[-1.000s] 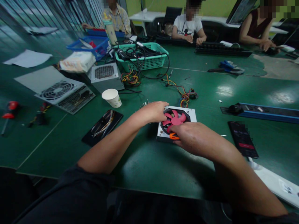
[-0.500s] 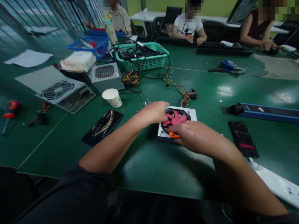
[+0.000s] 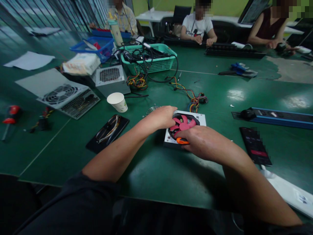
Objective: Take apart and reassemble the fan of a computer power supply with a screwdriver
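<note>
In front of me on the green table lies a power supply unit (image 3: 201, 119) with a pale metal case. The red fan (image 3: 184, 125) in its black frame faces up. My left hand (image 3: 164, 117) grips the unit's left edge, fingers closed at its far left corner. Across the near right part of the unit, my right hand (image 3: 201, 140) is closed on an orange-handled tool (image 3: 182, 140); its tip is hidden. The thumb side of that hand rests at the fan's near edge. Just behind my left wrist is a round wire fan grille (image 3: 152, 109), partly covered. Coloured cables (image 3: 194, 99) spread behind the unit.
To the left are a paper cup (image 3: 117, 101), a dark case with glasses (image 3: 107, 133), opened power supply casings (image 3: 66, 94) and a red screwdriver (image 3: 11, 119). A green basket (image 3: 156, 65) holds cables. On the right lie a phone (image 3: 255, 147) and power strips (image 3: 283, 118). People sit opposite.
Both my hands stay at the power supply unit with barely any shift. At the far right, a person's hands and the dark item in them have moved slightly.
</note>
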Motion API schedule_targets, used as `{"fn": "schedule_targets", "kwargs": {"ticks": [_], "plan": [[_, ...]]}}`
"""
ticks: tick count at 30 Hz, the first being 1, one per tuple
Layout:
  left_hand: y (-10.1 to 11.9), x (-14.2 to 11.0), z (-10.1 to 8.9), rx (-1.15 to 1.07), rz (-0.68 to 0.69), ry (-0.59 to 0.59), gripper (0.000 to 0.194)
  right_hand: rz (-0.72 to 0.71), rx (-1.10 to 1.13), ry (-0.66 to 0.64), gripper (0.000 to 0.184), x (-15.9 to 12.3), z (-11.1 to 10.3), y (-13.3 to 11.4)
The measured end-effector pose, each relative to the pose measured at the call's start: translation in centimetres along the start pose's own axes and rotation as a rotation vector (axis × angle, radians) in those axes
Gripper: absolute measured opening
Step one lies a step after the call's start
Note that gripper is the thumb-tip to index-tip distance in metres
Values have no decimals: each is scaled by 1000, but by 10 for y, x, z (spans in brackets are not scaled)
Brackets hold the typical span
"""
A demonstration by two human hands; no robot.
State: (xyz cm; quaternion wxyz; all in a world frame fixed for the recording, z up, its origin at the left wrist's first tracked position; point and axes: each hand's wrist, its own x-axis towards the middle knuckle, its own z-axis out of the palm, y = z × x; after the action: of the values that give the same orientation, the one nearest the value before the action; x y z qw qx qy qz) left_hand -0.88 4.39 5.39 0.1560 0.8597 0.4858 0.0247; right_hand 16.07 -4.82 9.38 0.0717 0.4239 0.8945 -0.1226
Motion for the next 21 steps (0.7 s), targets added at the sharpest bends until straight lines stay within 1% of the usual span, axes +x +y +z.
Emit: {"fn": "schedule_targets", "kwargs": {"ticks": [4,12,17,21], "plan": [[-1,1,0,-6,12,2,50,-14,-2,16,27,0,0,-1],[-4,2,2,-19,30,9,44,-21,-6,34,33,-1,1,-2],[-2,0,0,-21,22,-2,42,-18,17,42,32,-3,-3,-3],[-2,0,-1,-16,32,2,43,-23,-12,50,32,-3,-2,-3]]}}
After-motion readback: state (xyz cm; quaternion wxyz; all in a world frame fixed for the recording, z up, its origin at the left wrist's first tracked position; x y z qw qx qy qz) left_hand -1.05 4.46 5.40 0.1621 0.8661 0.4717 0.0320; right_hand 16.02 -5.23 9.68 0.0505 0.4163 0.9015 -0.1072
